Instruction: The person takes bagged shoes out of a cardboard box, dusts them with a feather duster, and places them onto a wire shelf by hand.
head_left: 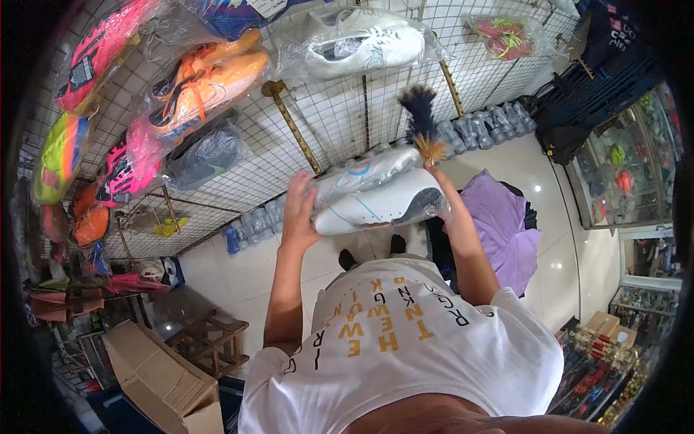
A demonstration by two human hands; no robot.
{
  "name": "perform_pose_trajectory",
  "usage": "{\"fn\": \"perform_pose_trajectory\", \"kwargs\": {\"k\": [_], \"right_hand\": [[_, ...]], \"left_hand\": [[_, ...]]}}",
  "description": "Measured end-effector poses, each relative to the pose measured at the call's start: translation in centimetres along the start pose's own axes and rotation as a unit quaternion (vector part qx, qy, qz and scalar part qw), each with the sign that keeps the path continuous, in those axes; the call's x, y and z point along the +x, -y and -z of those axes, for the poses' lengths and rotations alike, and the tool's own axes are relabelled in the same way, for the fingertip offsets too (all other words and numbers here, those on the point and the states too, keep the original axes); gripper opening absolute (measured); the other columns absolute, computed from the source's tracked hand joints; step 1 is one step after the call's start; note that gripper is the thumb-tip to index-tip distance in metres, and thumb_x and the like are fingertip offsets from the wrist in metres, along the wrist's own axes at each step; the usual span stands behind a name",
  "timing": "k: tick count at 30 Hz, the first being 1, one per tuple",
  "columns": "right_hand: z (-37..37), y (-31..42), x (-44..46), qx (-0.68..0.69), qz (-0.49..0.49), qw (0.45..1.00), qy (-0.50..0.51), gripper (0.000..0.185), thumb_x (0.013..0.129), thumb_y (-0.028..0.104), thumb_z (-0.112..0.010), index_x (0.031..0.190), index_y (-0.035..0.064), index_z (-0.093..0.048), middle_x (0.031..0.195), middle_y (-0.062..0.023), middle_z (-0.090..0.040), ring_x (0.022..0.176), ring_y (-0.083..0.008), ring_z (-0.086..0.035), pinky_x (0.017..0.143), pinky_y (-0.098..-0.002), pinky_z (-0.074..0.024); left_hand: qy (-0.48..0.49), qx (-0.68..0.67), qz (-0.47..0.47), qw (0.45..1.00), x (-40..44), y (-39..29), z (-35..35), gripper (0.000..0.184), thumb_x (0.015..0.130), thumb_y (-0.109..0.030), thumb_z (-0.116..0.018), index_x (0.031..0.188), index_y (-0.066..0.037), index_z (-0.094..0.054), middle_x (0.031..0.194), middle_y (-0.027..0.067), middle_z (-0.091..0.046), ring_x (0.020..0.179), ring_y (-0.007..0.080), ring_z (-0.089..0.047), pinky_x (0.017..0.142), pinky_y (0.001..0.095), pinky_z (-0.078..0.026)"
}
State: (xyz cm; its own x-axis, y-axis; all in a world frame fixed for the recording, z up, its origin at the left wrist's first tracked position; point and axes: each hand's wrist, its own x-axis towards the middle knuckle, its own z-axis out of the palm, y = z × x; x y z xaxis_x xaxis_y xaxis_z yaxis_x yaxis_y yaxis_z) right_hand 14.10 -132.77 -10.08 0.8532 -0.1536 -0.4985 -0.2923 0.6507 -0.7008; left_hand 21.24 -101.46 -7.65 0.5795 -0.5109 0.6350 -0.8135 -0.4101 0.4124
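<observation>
A pair of white shoes [383, 205] in clear plastic wrap is held up in front of my chest, between both hands. My left hand [298, 211] grips one end, fingers over the far side and thumb at the near side. My right hand [442, 194] holds the other end. A feather duster [419, 116] with dark feathers and a tan base sticks up from the right hand, its handle hidden. Beyond the shoes, a wire grid wall [340, 108] carries several wrapped shoes, including a white pair [376, 45] and an orange pair [217, 83].
Several wrapped shoes [481, 130] line the floor along the wall. A purple cloth [499, 224] lies over dark items at the right. A cardboard box [159, 372] and wooden stool [217, 340] stand at lower left. A glass display case [625, 163] is at far right.
</observation>
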Motion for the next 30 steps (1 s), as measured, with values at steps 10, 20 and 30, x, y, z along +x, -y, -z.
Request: {"fn": "perform_pose_trajectory", "kwargs": {"k": [10, 20, 30], "right_hand": [[1.4, 0.6, -0.9, -0.089, -0.063, 0.994, -0.011, 0.053, 0.093, 0.055, -0.045, 0.110, 0.0054, -0.054, 0.095, -0.0096, -0.061, 0.055, -0.0183, -0.061, 0.044, -0.0245, -0.0493], [4.1, -6.8, -2.1, -0.314, 0.245, 0.912, -0.100, 0.029, 0.099, 0.027, -0.043, 0.081, 0.0055, -0.046, 0.058, -0.0026, -0.046, 0.045, -0.0129, -0.048, 0.041, -0.0284, -0.0370], [4.7, -11.4, -2.1, -0.558, 0.418, 0.710, -0.094, 0.009, 0.081, 0.009, -0.058, 0.082, 0.0018, -0.053, 0.064, -0.0203, -0.054, 0.058, -0.0393, -0.055, 0.051, -0.0478, -0.0420]], "left_hand": [[-0.054, -0.495, 0.287, 0.818, -5.3, 0.0, -5.9, 0.089, 0.055, -0.010, -0.086, 0.131, -0.006, -0.040, 0.123, 0.0089, -0.052, 0.115, 0.0219, -0.050, 0.101, 0.0378, -0.039], [-0.207, -0.639, 0.584, 0.456, -6.4, -0.1, -8.5, 0.051, 0.088, -0.023, -0.058, 0.133, -0.007, -0.041, 0.129, 0.0114, -0.050, 0.116, 0.0276, -0.052, 0.099, 0.0449, -0.043], [-0.225, -0.689, 0.541, 0.426, -4.8, -0.1, -8.9, 0.053, 0.086, -0.036, -0.057, 0.129, -0.008, -0.045, 0.125, 0.0113, -0.054, 0.116, 0.0288, -0.053, 0.099, 0.0439, -0.043]]}}
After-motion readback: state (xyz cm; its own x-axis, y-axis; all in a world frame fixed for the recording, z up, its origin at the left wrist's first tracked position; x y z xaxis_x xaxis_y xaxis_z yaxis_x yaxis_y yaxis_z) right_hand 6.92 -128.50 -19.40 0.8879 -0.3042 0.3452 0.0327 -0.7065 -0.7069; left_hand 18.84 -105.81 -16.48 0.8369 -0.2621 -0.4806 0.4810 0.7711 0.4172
